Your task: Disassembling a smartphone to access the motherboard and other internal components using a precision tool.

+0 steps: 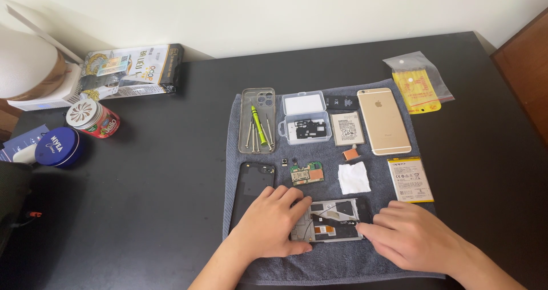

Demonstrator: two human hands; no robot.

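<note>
Opened phone (334, 220) on towel (319, 261) — circuit board (307, 173) behind it.

two batteries (347, 128), one gold phone (383, 120)

tabletop (142, 198) dark, matt, smooth. towel (342, 264) grey cloth, soft napped weave. opened phone frame (334, 220) bare metal with dark matt patches, left hand (274, 221) and right hand (414, 236) on it. back cover (251, 187) black, slightly glossy plastic. gold phone (383, 120) brushed metal, satin sheen. circuit board (307, 173) green with coppery patches. clear phone case (258, 120) transparent glossy plastic, holding metal-shaft screwdrivers (258, 130), one with green plastic grip. small box (306, 119) clear plastic. white wipe (354, 177) looks like soft paper or cloth. battery (410, 179) pale, smooth wrap. bag (418, 83) shiny clear plastic. tin (57, 147) blue, glossy
</note>
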